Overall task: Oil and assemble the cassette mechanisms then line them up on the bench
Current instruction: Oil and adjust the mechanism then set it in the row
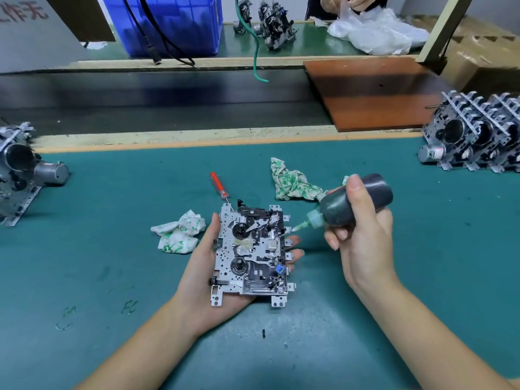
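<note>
A metal cassette mechanism [253, 254] with two black reels lies face up in my left hand [202, 282], above the green bench mat [112, 249]. My thumb lies along its left edge and my fingertips show past its right edge. My right hand [363, 243] grips a dark oil bottle [354, 201] tilted down to the left. Its green nozzle tip [295, 228] sits at the mechanism's upper right edge.
A red screwdriver [219, 184] and two green-stained rags [180, 232] [292, 182] lie on the mat. Several mechanisms stand at the right edge [478, 133], another at the left [19, 170]. A brown board [374, 94], blue bin [168, 23] and another person's hands [346, 2] are behind.
</note>
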A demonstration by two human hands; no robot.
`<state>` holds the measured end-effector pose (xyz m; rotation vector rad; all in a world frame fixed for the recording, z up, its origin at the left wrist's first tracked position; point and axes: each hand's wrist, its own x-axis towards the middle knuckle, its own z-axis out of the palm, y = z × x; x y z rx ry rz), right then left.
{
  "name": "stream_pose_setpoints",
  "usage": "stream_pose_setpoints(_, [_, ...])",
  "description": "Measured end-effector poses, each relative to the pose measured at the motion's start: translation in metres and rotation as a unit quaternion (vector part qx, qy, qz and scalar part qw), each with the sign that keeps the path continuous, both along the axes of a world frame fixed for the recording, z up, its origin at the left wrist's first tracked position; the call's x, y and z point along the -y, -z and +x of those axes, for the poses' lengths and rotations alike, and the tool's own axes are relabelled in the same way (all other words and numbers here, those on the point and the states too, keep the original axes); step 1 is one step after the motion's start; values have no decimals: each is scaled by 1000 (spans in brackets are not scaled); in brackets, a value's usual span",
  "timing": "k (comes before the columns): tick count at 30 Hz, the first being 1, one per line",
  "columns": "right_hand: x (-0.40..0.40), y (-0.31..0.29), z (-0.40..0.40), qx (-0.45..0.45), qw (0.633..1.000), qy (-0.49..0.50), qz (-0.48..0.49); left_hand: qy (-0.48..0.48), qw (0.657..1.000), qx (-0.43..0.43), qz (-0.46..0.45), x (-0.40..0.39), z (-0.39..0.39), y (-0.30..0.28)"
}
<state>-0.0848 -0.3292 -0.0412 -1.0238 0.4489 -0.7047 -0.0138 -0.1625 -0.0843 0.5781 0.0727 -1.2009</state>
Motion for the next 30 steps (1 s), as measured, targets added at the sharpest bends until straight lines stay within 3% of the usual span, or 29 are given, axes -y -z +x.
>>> stream_pose_setpoints(30, [0,9,3,-29,996,-13,-85,4,1000,10,1,1,-1,0])
